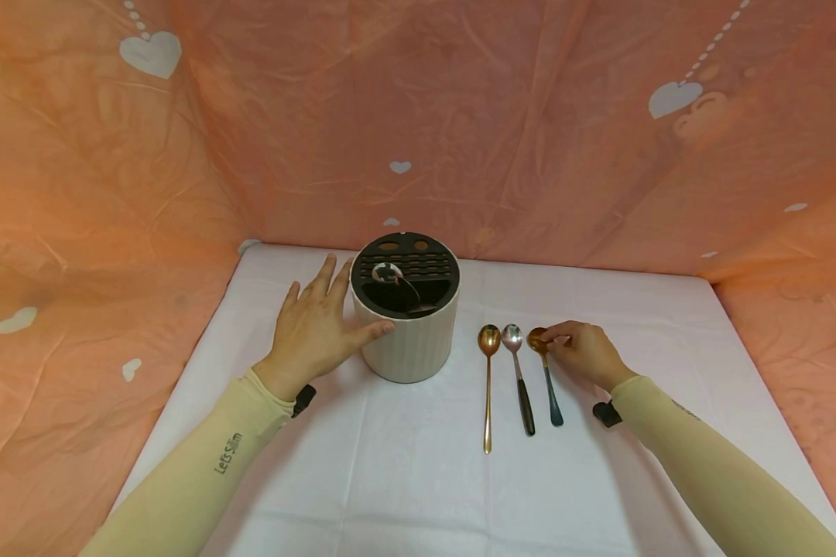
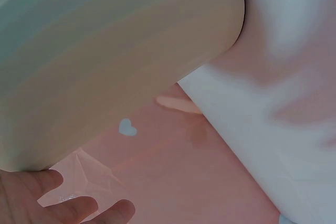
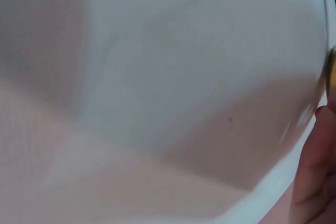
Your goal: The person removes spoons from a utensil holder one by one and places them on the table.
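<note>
At the right end of a row of three on the white tabletop, a gold-and-dark spoon is lying with its bowl pointing away from the person. Its round bowl and neck are gleaming gold, and its handle is running dark towards the near side. The right hand is pinching it near the bowl, its fingers held narrow. Just beside it, a black-handled spoon is showing a silver bowl, and next along, an all-gold spoon is lying almost parallel. Further left, a ribbed white holder is standing upright under a black lid, and a silver spoon is leaning in one of its slots. The left hand is spreading its fingers wide beside the holder, thumb lying against the wall. Faint creases are crossing the cloth-covered tabletop, and wrinkled orange-pink sheeting with pale hearts is enclosing the back and both sides.
</note>
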`<action>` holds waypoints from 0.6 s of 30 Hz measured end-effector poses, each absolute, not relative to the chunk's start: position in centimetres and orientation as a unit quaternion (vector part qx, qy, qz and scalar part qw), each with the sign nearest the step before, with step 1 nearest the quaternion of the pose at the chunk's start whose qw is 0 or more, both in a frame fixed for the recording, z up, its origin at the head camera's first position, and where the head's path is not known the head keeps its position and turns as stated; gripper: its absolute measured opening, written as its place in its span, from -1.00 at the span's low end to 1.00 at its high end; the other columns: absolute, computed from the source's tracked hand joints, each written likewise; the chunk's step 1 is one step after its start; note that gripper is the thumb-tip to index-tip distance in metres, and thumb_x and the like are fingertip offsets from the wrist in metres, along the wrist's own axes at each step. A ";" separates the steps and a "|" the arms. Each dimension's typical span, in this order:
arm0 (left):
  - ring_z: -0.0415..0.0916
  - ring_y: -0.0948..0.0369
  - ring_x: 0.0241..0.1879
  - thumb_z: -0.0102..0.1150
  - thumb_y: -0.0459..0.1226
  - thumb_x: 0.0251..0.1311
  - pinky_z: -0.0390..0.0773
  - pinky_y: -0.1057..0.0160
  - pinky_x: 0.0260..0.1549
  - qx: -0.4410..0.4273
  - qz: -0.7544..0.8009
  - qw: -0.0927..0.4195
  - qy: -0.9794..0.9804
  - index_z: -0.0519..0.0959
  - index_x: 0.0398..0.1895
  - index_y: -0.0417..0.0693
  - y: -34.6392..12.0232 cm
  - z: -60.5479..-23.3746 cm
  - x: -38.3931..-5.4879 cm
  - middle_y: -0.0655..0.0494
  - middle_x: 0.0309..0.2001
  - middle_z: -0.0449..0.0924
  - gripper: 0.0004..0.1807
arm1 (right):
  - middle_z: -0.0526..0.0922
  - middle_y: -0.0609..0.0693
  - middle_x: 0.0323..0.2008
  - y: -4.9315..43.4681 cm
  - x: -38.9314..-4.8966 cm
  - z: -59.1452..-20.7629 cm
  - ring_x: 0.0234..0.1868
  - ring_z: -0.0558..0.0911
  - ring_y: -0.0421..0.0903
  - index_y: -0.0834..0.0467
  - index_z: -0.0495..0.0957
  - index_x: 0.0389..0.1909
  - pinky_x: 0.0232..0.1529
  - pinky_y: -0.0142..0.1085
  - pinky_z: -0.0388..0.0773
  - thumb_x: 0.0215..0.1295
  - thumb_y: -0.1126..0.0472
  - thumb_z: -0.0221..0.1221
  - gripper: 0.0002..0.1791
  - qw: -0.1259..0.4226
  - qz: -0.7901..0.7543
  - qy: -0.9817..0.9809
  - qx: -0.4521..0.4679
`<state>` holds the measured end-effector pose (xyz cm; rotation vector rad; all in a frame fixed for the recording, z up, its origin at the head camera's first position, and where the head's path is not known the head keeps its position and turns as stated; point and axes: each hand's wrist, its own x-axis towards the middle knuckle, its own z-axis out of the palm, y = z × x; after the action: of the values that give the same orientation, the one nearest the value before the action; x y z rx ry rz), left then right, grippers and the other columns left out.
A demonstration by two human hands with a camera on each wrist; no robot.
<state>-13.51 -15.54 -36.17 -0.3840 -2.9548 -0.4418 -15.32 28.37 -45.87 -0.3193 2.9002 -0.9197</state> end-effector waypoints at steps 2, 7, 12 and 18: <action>0.17 -0.19 0.41 -0.13 0.62 -0.04 -0.05 -0.31 0.35 -0.127 -0.147 0.065 -0.979 -0.02 0.61 -0.06 -15.5 -36.1 -13.5 -0.21 0.56 -0.10 0.31 | 0.70 0.17 -0.11 28.5 -15.2 -45.8 -0.35 0.60 -0.05 0.17 0.74 -0.14 -0.29 -0.17 0.56 0.28 0.39 0.21 -0.79 0.037 -0.298 0.948 -0.106; 0.18 -0.20 0.41 -0.12 0.62 -0.04 -0.05 -0.31 0.35 -0.127 -0.146 0.066 -0.979 -0.02 0.60 -0.07 -15.5 -36.1 -13.4 -0.22 0.55 -0.08 0.31 | 0.69 0.20 -0.05 28.7 -15.1 -45.5 -0.35 0.61 -0.03 0.20 0.73 -0.10 -0.29 -0.17 0.57 0.28 0.39 0.24 -0.79 0.033 -0.300 0.947 -0.108; 0.18 -0.20 0.40 -0.09 0.60 -0.03 -0.04 -0.31 0.35 -0.127 -0.149 0.067 -0.978 -0.01 0.60 -0.08 -15.5 -36.1 -13.4 -0.22 0.55 -0.07 0.30 | 0.66 0.23 0.03 28.8 -15.0 -45.0 -0.30 0.62 0.02 0.23 0.71 -0.06 -0.22 -0.11 0.57 0.27 0.40 0.24 -0.76 0.022 -0.298 0.949 -0.105; 0.17 -0.20 0.41 -0.10 0.60 -0.02 -0.05 -0.30 0.35 -0.128 -0.148 0.065 -0.978 0.00 0.60 -0.09 -15.5 -36.0 -13.4 -0.22 0.56 -0.09 0.30 | 0.66 0.20 0.04 29.0 -15.0 -44.2 -0.36 0.60 -0.03 0.22 0.71 -0.04 -0.28 -0.15 0.55 0.25 0.41 0.24 -0.73 0.005 -0.294 0.949 -0.114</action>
<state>-13.35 -15.50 -36.03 -0.3853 -2.9521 -0.4478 -15.03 28.98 -44.16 -0.3581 2.9712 -0.9206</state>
